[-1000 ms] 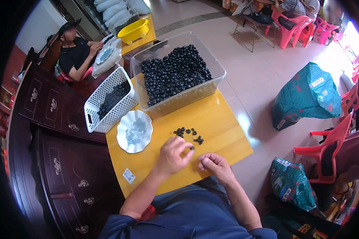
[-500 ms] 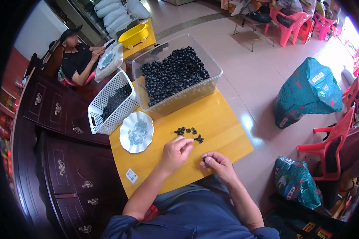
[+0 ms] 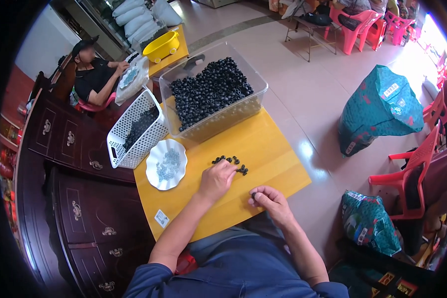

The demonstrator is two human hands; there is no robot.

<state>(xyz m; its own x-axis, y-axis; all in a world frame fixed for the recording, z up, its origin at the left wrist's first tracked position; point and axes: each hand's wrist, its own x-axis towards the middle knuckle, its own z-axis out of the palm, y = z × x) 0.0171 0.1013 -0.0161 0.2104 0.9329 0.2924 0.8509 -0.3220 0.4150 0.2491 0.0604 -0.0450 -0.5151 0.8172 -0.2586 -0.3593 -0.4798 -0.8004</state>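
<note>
My left hand [image 3: 217, 181] reaches over the yellow table [image 3: 278, 154], fingers drawn together at the edge of a small group of black ring-shaped pieces [image 3: 242, 170]. Whatever lies between its fingertips is hidden from view. Lower and to the right, my right hand [image 3: 272, 201] pinches a small black ring-shaped piece [image 3: 254, 195] between thumb and fingers, just above the tabletop. Left of my left hand stands a white wavy-rimmed plate [image 3: 152, 180] with many small clear bluish pieces. A clear plastic bin [image 3: 218, 130] full of similar black pieces sits behind.
A white perforated basket [image 3: 115, 134] with dark pieces stands beside the bin. A yellow tub [image 3: 160, 48] and a seated person [image 3: 92, 74] are beyond. Dark drawers [image 3: 79, 198] border the left; teal bags [image 3: 377, 111] and a pink chair [image 3: 417, 169] lie right.
My left hand has moved away from my right hand, its fingertips now down at the black pieces. My right hand keeps its pinch on the ring-shaped piece. The view has shifted slightly.
</note>
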